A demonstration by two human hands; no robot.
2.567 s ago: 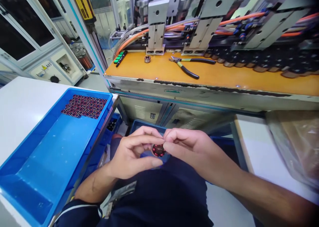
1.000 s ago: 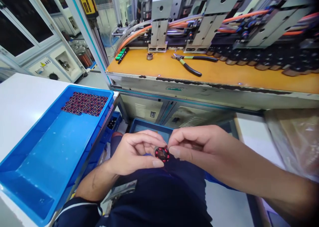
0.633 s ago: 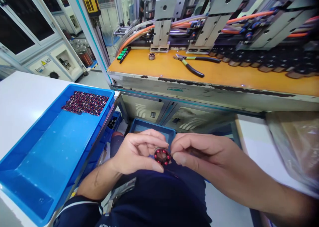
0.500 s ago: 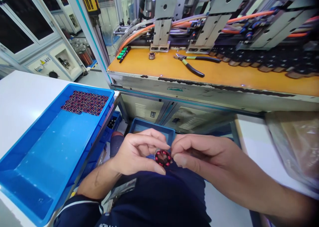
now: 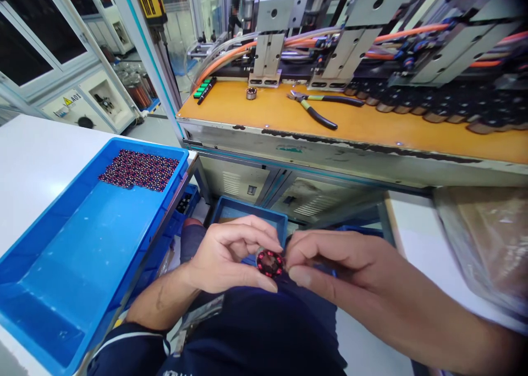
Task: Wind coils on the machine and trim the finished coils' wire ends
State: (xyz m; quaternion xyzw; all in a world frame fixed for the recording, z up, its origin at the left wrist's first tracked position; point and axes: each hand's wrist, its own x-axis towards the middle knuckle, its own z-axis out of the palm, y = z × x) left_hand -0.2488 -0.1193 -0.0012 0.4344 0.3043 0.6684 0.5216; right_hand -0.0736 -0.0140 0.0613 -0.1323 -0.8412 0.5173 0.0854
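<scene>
My left hand (image 5: 231,255) grips a small motor stator (image 5: 270,263) between thumb and fingers, in front of my body. The stator is a short dark ring with red spots round its face and an open centre, turned towards me. At its right edge my right hand (image 5: 330,260) is closed, thumb pressed against the index finger. Whatever lies between those fingertips is too small and hidden to make out. Many similar dark and red parts (image 5: 140,169) are packed at the far end of a blue tray (image 5: 91,244) on my left.
Ahead, an orange bench top (image 5: 363,125) carries cutting pliers (image 5: 315,112), a single metal ring part (image 5: 251,93), a black marker (image 5: 203,94) and rows of dark cylinders (image 5: 437,109). Metal fixtures (image 5: 266,56) rise behind. Another blue bin (image 5: 247,208) sits below; a plastic bag (image 5: 490,238) lies right.
My right hand has shifted slightly right and down, opening a small gap from the left fingertips. The stator stays in my left hand, almost in the same place.
</scene>
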